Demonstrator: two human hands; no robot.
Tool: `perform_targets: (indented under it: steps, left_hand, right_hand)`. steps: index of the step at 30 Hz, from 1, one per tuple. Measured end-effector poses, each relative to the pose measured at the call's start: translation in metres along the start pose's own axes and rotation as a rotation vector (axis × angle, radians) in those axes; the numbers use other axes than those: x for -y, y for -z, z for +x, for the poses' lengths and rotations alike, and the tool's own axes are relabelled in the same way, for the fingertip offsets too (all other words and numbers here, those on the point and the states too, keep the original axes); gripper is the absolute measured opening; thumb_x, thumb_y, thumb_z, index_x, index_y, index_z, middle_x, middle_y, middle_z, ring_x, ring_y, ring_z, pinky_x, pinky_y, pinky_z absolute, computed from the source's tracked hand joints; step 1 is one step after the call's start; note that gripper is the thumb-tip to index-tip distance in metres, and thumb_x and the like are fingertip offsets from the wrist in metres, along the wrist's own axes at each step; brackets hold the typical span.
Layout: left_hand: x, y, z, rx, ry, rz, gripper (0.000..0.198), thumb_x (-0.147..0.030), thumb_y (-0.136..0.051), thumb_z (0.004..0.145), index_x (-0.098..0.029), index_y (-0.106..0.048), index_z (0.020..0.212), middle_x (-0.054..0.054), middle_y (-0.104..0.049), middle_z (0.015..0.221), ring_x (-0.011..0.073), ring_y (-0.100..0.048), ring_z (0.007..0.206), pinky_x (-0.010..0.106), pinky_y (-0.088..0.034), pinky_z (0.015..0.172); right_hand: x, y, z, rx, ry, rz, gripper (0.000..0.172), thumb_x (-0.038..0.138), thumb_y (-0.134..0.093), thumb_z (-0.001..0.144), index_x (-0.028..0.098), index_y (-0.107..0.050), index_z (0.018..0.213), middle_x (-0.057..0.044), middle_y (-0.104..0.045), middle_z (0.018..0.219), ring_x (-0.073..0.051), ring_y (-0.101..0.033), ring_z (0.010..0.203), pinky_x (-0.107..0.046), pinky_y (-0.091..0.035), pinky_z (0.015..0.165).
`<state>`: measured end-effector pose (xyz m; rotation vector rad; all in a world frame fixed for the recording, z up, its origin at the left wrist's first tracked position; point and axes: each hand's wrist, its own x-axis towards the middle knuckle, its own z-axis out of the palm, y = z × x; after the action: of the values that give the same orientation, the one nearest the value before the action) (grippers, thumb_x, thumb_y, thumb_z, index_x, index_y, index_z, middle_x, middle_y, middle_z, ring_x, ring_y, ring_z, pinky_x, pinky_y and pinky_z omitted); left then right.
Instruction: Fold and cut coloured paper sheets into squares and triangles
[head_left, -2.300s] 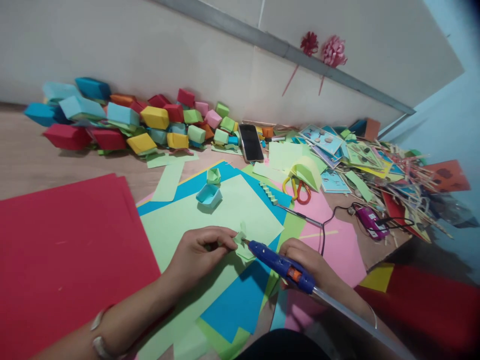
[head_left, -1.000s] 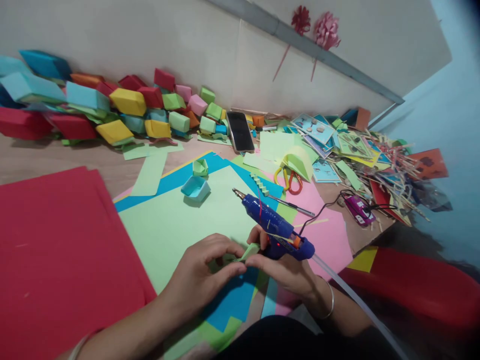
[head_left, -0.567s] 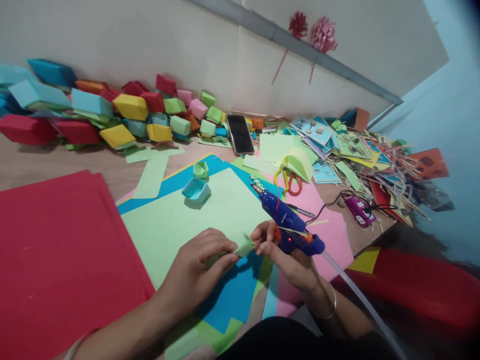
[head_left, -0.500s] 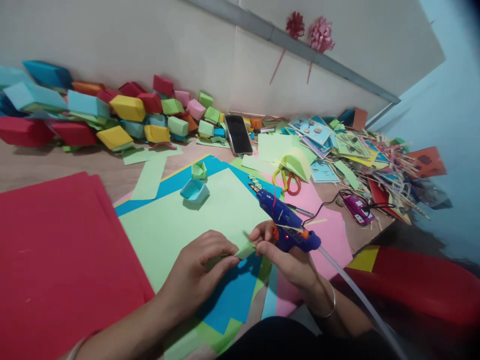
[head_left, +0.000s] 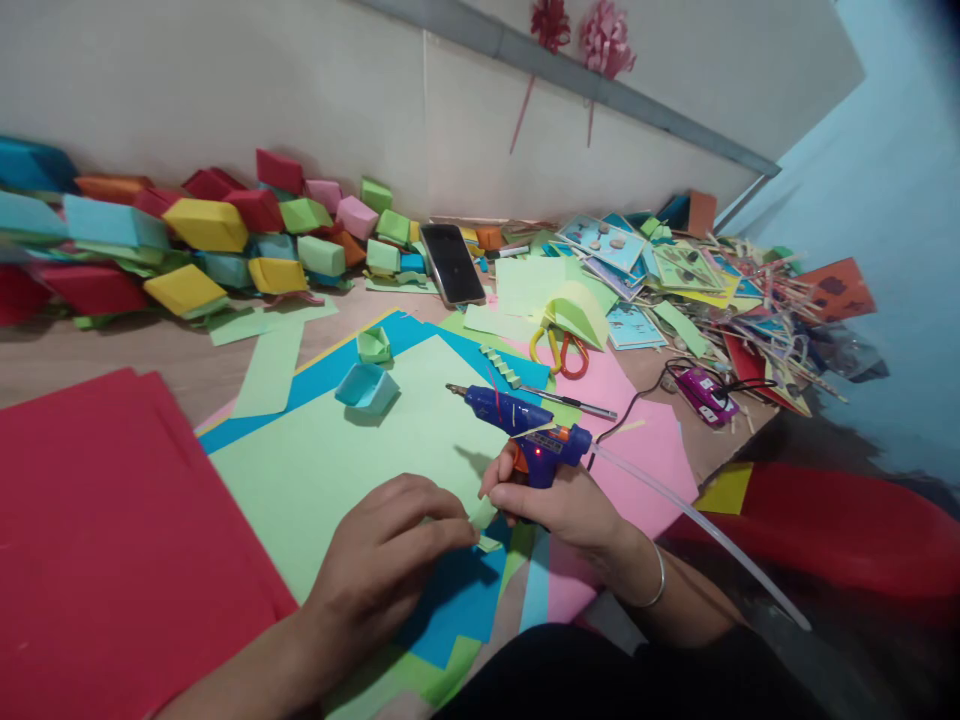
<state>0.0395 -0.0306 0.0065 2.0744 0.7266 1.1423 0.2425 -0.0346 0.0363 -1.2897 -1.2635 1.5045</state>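
My right hand [head_left: 559, 495] is wrapped round the handle of a blue hot glue gun [head_left: 510, 408], whose nozzle points left and whose long clear glue stick trails out at the back. Its thumb and fingertips also touch a small folded piece of light green paper [head_left: 484, 512]. On the paper's other side my left hand [head_left: 397, 540] is closed, thumb and fingers at its edge; part of the paper is hidden behind them. Beyond the hands, a small light blue paper box [head_left: 367, 388] and a smaller green paper box [head_left: 373, 345] stand on a large light green sheet [head_left: 300, 490].
Red sheets [head_left: 127, 540] lie at the left. Many coloured paper boxes [head_left: 206, 224] line the wall, beside a phone [head_left: 452, 264]. Scissors [head_left: 559, 350], a pen [head_left: 574, 403] and a purple power strip [head_left: 705, 395] with a black cord lie to the right, near piled cards and sticks.
The glue gun has swung level, its nozzle now pointing left instead of up and left. The paper piece sits slightly lower between my hands. The whole view has shifted a little.
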Motion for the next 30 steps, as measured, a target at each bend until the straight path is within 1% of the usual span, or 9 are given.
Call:
perform_targets:
  steps: [2, 4, 6, 8, 11, 15, 20, 23, 30]
  left_hand:
    - [-0.002, 0.002, 0.003, -0.043, 0.070, -0.019, 0.020, -0.014, -0.055, 0.091, -0.026, -0.070, 0.085, 0.004, -0.073, 0.082, 0.0172, -0.066, 0.077, 0.028, -0.051, 0.068]
    - [-0.002, 0.005, 0.008, -0.127, 0.159, -0.017, 0.018, -0.014, -0.057, 0.087, -0.025, -0.068, 0.077, 0.004, -0.073, 0.079, 0.0170, -0.067, 0.075, 0.025, -0.051, 0.063]
    - [0.000, 0.008, 0.011, -0.222, 0.258, -0.001, 0.017, -0.016, -0.058, 0.083, -0.023, -0.066, 0.070, 0.004, -0.073, 0.077, 0.0176, -0.068, 0.074, 0.024, -0.050, 0.059]
    - [0.003, 0.011, 0.013, -0.316, 0.357, 0.010, 0.015, -0.020, -0.059, 0.080, -0.023, -0.066, 0.068, 0.004, -0.074, 0.077, 0.0171, -0.068, 0.069, 0.024, -0.049, 0.055]
    - [0.007, 0.013, 0.014, -0.389, 0.462, -0.008, 0.011, -0.023, -0.062, 0.076, -0.022, -0.068, 0.068, 0.003, -0.075, 0.078, 0.0149, -0.065, 0.061, 0.023, -0.049, 0.052]
    - [0.007, 0.014, 0.017, -0.354, 0.537, -0.116, 0.009, -0.024, -0.066, 0.072, -0.021, -0.069, 0.065, 0.005, -0.076, 0.076, 0.0157, -0.066, 0.060, 0.024, -0.052, 0.053]
    - [0.003, 0.014, 0.021, -0.266, 0.654, -0.335, 0.015, -0.031, -0.075, 0.068, -0.019, -0.068, 0.063, 0.006, -0.075, 0.071, 0.0156, -0.065, 0.055, 0.023, -0.052, 0.048]
    - [0.000, 0.013, 0.022, -0.263, 0.677, -0.382, 0.015, -0.030, -0.076, 0.066, -0.019, -0.067, 0.062, 0.006, -0.075, 0.069, 0.0154, -0.065, 0.056, 0.023, -0.052, 0.049]
    - [-0.004, 0.009, 0.020, -0.270, 0.661, -0.412, 0.009, -0.025, -0.073, 0.067, -0.020, -0.068, 0.061, 0.005, -0.074, 0.070, 0.0160, -0.067, 0.061, 0.023, -0.053, 0.053]
  right_hand:
    - [-0.001, 0.003, -0.002, -0.006, 0.049, -0.034, 0.019, 0.031, -0.071, 0.079, 0.020, -0.058, 0.071, 0.001, -0.063, 0.076, -0.010, -0.056, 0.062, -0.026, -0.050, 0.061]
    - [-0.002, 0.007, -0.006, -0.060, 0.133, -0.097, 0.025, 0.036, -0.074, 0.079, 0.021, -0.057, 0.069, -0.002, -0.065, 0.083, -0.014, -0.060, 0.070, -0.029, -0.053, 0.065]
    - [-0.003, 0.013, -0.010, -0.149, 0.233, -0.203, 0.026, 0.038, -0.078, 0.076, 0.021, -0.059, 0.071, -0.003, -0.065, 0.085, -0.017, -0.063, 0.075, -0.032, -0.054, 0.067]
    - [-0.002, 0.018, -0.012, -0.189, 0.328, -0.330, 0.024, 0.037, -0.080, 0.076, 0.021, -0.061, 0.075, -0.004, -0.065, 0.083, -0.019, -0.064, 0.076, -0.033, -0.054, 0.067]
    - [0.000, 0.024, -0.013, -0.104, 0.447, -0.496, 0.021, 0.033, -0.073, 0.083, 0.020, -0.061, 0.072, -0.004, -0.066, 0.080, -0.017, -0.063, 0.072, -0.031, -0.052, 0.065]
    - [0.005, 0.027, -0.012, 0.025, 0.498, -0.587, 0.019, 0.028, -0.063, 0.090, 0.020, -0.063, 0.073, -0.005, -0.069, 0.079, -0.017, -0.063, 0.073, -0.029, -0.049, 0.064]
    - [0.006, 0.029, -0.012, 0.103, 0.511, -0.612, 0.026, 0.037, -0.058, 0.092, 0.020, -0.063, 0.074, -0.007, -0.070, 0.079, -0.018, -0.063, 0.074, -0.030, -0.049, 0.065]
    - [0.003, 0.031, -0.010, 0.109, 0.537, -0.631, 0.027, 0.039, -0.057, 0.093, 0.020, -0.062, 0.075, -0.007, -0.069, 0.078, -0.018, -0.063, 0.072, -0.031, -0.048, 0.064]
    - [-0.007, 0.031, -0.008, 0.065, 0.661, -0.812, 0.028, 0.024, -0.050, 0.097, 0.020, -0.057, 0.070, -0.004, -0.068, 0.075, -0.016, -0.062, 0.071, -0.029, -0.047, 0.063]
